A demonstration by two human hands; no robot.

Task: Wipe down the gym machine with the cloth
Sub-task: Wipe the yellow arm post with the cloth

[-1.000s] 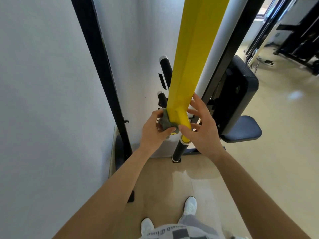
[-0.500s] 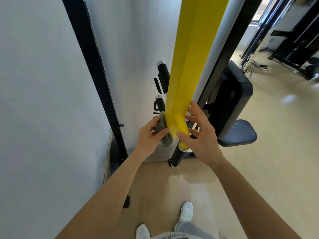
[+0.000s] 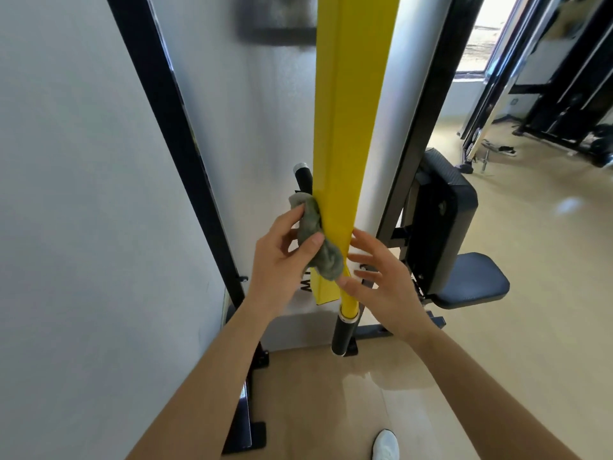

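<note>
**Two hands at the yellow arm of the machine**

Two hands were up at the lower end of the yellow arm (image 3: 345,134), one on each side of it. My left hand (image 3: 282,260) held the grey-green cloth (image 3: 318,240) in a closed grip, thumb on the near side and fingers behind, and the cloth was bunched into a long wad pressed against the left face of the arm. The top of the wad stood just beside the upper black handle (image 3: 304,180), which poked out from behind the arm with a silver cap on its end.

My right hand (image 3: 381,283) was on the other side with its grip wide, fingers spread and holding nothing. The thumb tip touched the arm low down, close to the bottom of the cloth, and the fingertips lay against or just off the right edge; I could not tell which.

Below both hands the arm ended in a short yellow tube and a lower black handle (image 3: 343,333) that pointed down at the floor (image 3: 530,327). Behind the arm stood the machine's pale grey panel (image 3: 258,127) in its black frame (image 3: 172,127). To the right were the black back pad (image 3: 444,214) and the seat (image 3: 474,280), well apart from the cloth. One white shoe (image 3: 385,444) showed at the bottom edge
</note>
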